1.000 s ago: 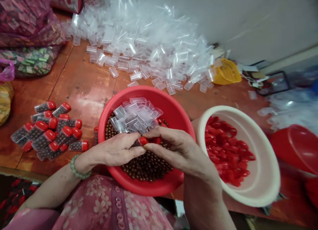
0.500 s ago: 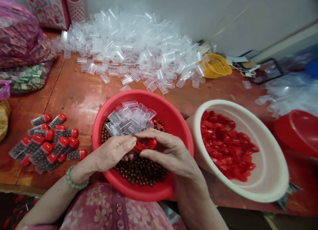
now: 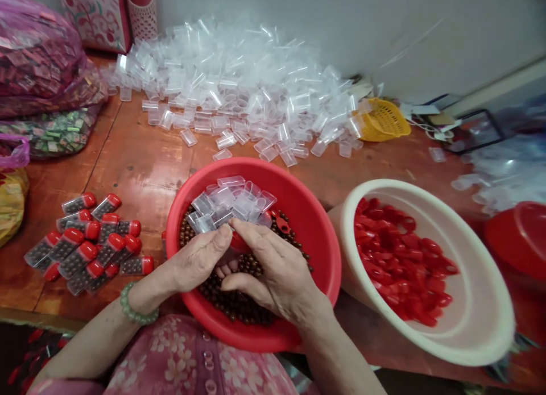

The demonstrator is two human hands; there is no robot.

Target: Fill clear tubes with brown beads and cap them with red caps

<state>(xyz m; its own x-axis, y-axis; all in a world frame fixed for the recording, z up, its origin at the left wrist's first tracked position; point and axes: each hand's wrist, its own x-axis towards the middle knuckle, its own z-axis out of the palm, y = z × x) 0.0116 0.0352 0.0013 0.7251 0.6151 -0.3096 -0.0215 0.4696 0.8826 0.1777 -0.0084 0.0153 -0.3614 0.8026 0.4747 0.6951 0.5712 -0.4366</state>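
Above the red basin, a red plastic cap shows between my two hands. My left hand is closed around the piece, its curled fingertips showing underneath; whether a clear case is below the cap is mostly hidden. My right hand presses its fingers over the cap from the right, its thumb held lower and apart. Inside the basin lie brown beads, a heap of clear plastic cases and a loose red cap.
Left on the wooden table lie several bead-filled cases with red caps. A cream basin of red caps stands right. Behind are a big pile of clear cases, a yellow basket and filled purple bags.
My right hand has turned and closed in toward my left hand, covering more of the red cap. The whole view has shifted slightly, with things appearing further right.
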